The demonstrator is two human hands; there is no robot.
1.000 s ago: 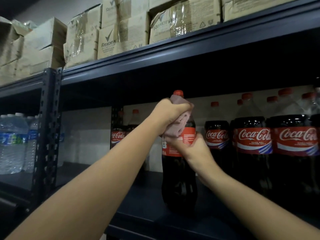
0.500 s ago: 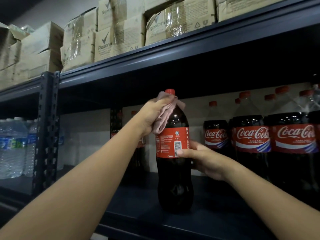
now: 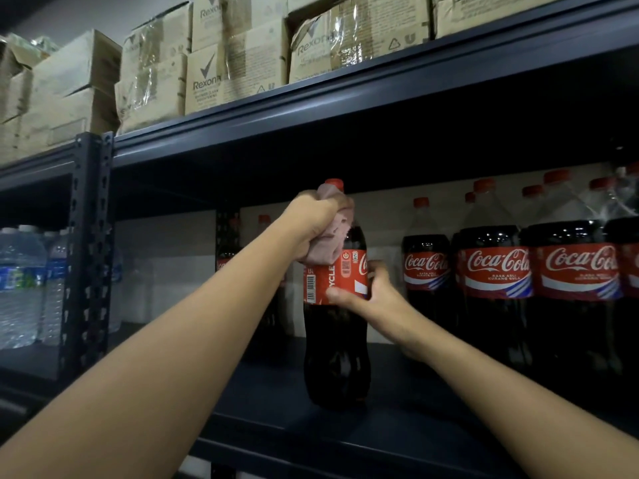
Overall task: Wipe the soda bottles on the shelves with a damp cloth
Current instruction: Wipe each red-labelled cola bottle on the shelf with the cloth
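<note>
L hand (image 3: pixel 313 224) rubs cloth (image 3: pixel 332 242) on bottle (image 3: pixel 337 340) neck, R hand (image 3: pixel 371 295) grips label.

One bottle (image 3: pixel 335 340) stands at the shelf (image 3: pixel 397 440) front, other bottles (image 3: pixel 498 288) right, boxes (image 3: pixel 238 57) above.

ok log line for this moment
step: wiping neck | left hand: grips cloth | right hand: holds bottle at label | bottle: upright on shelf

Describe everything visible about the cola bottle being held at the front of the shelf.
The cola bottle is clear plastic, filled with dark soda, with a red cap and a red label bearing a barcode. It stands upright near the front edge of the dark shelf, apart from the row on its right. The left hand grips a pinkish cloth around its neck; the right hand holds its label.
</note>
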